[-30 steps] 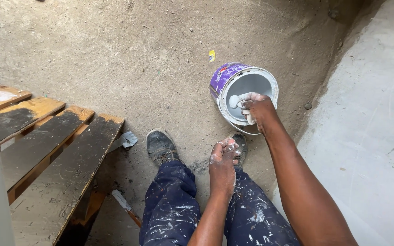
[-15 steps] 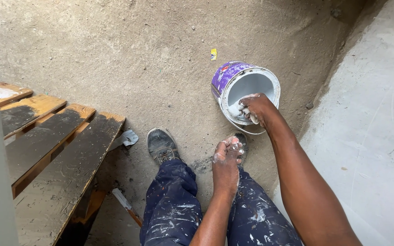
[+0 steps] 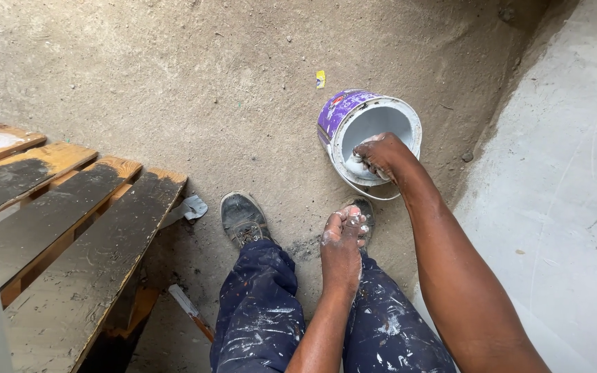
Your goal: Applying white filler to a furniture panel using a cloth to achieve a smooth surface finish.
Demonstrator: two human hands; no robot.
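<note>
A purple bucket (image 3: pixel 343 110) with a white inside lies tilted on the dirt ground, its mouth towards me. My right hand (image 3: pixel 381 153) reaches over its near rim, with the fingers closed around a white lump inside; what the lump is cannot be made out. My left hand (image 3: pixel 342 238) hangs lower, above my right shoe (image 3: pixel 365 207), fingers bunched together and smeared with white paste, holding nothing I can see. My paint-spattered blue trousers (image 3: pixel 264 311) fill the bottom of the view.
A dirty wooden pallet (image 3: pixel 70 221) takes up the left side. A small metal blade (image 3: pixel 188 207) and a stick (image 3: pixel 191 311) lie by its edge, near my left shoe (image 3: pixel 242 217). A yellow scrap (image 3: pixel 320 79) lies beyond the bucket. A smooth concrete surface (image 3: pixel 561 207) runs along the right.
My right hand has shifted slightly lower on the bucket's near rim. My left hand stays bunched in about the same place.
</note>
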